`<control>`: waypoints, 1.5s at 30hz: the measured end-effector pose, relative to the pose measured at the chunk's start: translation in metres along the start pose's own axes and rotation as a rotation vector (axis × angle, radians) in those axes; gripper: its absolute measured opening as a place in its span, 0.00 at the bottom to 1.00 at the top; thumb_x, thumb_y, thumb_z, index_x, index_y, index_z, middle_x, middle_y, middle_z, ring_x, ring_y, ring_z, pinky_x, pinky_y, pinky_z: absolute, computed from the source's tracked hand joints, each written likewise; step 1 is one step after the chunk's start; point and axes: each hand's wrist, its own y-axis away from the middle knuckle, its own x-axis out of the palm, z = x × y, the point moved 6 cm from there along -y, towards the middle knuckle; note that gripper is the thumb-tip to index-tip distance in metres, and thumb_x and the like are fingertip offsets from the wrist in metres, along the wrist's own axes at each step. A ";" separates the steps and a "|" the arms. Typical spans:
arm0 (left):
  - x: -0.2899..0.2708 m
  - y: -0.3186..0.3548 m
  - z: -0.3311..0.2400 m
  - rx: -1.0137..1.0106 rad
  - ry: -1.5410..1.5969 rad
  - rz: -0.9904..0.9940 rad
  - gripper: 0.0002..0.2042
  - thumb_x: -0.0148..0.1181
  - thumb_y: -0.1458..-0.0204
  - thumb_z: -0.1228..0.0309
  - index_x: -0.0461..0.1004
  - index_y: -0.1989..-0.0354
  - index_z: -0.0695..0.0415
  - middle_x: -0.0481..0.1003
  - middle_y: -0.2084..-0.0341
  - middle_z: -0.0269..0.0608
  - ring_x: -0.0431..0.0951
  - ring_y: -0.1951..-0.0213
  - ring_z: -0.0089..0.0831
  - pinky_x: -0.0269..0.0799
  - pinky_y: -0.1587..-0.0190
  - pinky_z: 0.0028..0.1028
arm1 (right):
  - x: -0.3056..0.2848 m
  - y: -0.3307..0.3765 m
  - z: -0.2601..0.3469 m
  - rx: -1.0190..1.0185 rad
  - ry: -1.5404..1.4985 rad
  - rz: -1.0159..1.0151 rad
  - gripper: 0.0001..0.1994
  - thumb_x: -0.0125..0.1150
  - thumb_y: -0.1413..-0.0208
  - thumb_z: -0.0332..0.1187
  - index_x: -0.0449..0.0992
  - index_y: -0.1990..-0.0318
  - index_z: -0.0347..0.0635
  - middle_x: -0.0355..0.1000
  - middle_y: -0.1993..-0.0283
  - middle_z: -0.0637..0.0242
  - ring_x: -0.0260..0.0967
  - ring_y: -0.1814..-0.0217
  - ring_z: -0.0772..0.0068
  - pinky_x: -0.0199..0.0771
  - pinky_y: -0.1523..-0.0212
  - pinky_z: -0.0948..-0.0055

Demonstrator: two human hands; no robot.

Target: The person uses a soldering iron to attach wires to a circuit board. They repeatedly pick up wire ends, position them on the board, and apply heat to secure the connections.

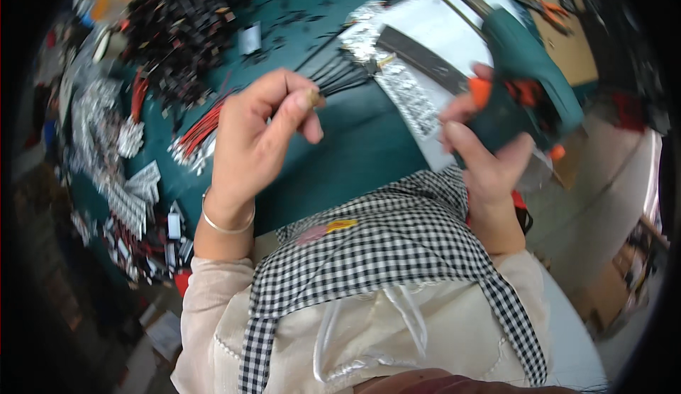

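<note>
My right hand [493, 156] is closed round the dark grip of a green glue gun [528, 53] with orange parts, blurred by motion. My left hand [259, 124] is raised over the table's near middle, thumb and fingers pinched together. A small tan bit [313, 97] shows at the thumb tip; I cannot tell what it is. Just beyond these fingers, several black wires [340, 75] fan out toward crumpled foil [365, 25]. Whether the left fingers touch the wires is hidden. A flat dark bar [422, 57] lies on a white sheet [468, 43] between the hands.
Far left on the green table [333, 146] is a heap of black parts [181, 32]. Red wires [206, 124] with white ends lie beside my left hand. Clear plastic bags [96, 117] line the left edge. Orange-handled pliers [553, 14] rest at the far right.
</note>
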 end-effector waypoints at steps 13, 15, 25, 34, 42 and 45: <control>0.078 -0.013 -0.012 0.089 -0.010 0.288 0.07 0.53 0.41 0.74 0.70 0.59 0.64 0.73 0.79 0.33 0.68 0.77 0.15 0.64 0.72 0.16 | -0.002 -0.002 -0.007 -0.042 -0.016 -0.003 0.30 0.62 0.55 0.15 0.59 0.41 0.28 0.73 0.68 0.57 0.73 0.68 0.74 0.75 0.71 0.79; 0.083 -0.017 -0.013 0.103 -0.014 0.260 0.08 0.58 0.47 0.78 0.71 0.59 0.62 0.74 0.81 0.36 0.73 0.80 0.21 0.67 0.75 0.21 | 0.000 0.000 -0.010 -0.090 0.060 0.042 0.31 0.61 0.55 0.15 0.59 0.41 0.28 0.73 0.68 0.57 0.73 0.68 0.73 0.75 0.70 0.79; 0.088 -0.014 -0.001 -0.065 0.148 0.302 0.08 0.47 0.36 0.70 0.70 0.58 0.61 0.72 0.79 0.29 0.63 0.81 0.11 0.57 0.79 0.13 | 0.002 0.001 -0.012 -0.110 -0.017 0.033 0.30 0.60 0.52 0.14 0.58 0.41 0.26 0.73 0.66 0.55 0.72 0.69 0.74 0.75 0.67 0.78; 0.090 -0.012 0.004 -0.095 0.155 0.381 0.10 0.45 0.35 0.69 0.73 0.59 0.61 0.69 0.83 0.29 0.60 0.83 0.11 0.54 0.80 0.14 | 0.002 -0.001 -0.012 -0.064 -0.054 -0.006 0.29 0.59 0.52 0.14 0.58 0.41 0.25 0.74 0.65 0.51 0.74 0.68 0.72 0.78 0.68 0.79; 0.100 -0.008 0.009 -0.287 0.635 0.559 0.15 0.46 0.35 0.65 0.72 0.59 0.67 0.67 0.86 0.32 0.58 0.87 0.14 0.50 0.84 0.16 | 0.003 -0.005 -0.004 -0.234 0.095 0.208 0.30 0.62 0.53 0.16 0.56 0.42 0.26 0.74 0.66 0.52 0.74 0.67 0.70 0.77 0.67 0.78; 0.103 -0.007 0.011 -0.398 0.808 0.682 0.15 0.47 0.36 0.65 0.71 0.60 0.69 0.66 0.88 0.33 0.56 0.88 0.15 0.48 0.86 0.17 | 0.005 -0.005 -0.005 -0.198 -0.015 0.220 0.31 0.63 0.53 0.17 0.56 0.42 0.26 0.74 0.67 0.53 0.74 0.67 0.70 0.76 0.66 0.78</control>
